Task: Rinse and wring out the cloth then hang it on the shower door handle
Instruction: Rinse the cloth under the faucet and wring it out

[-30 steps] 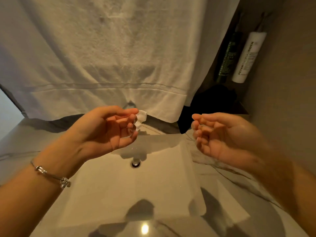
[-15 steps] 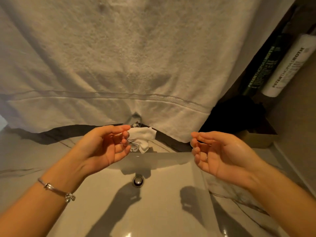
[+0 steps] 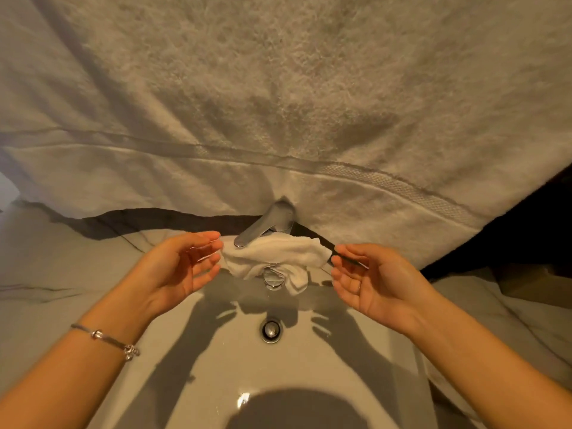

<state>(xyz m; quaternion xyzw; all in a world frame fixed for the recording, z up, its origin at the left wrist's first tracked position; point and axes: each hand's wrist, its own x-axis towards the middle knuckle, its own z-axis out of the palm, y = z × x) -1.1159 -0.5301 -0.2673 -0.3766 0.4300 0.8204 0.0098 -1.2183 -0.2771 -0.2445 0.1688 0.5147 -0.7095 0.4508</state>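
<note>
Over our white sink (image 3: 198, 382), both open hands, left hand (image 3: 182, 267) and right hand (image 3: 368, 283), flank a soft, limp cloth (image 3: 278, 255) draped on the faucet (image 3: 266, 230) at twelve o'clock, best gathered by its hanging ends.

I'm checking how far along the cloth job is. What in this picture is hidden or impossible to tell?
- Shower door handle: nowhere in the head view.
- Tap base: hidden by the hanging towel; the spout is partly wrapped by the cloth.
- Water: none visible; whether the cloth is wet cannot be told.
- Left hand and right hand: open beside the cloth; contact unclear.
</note>
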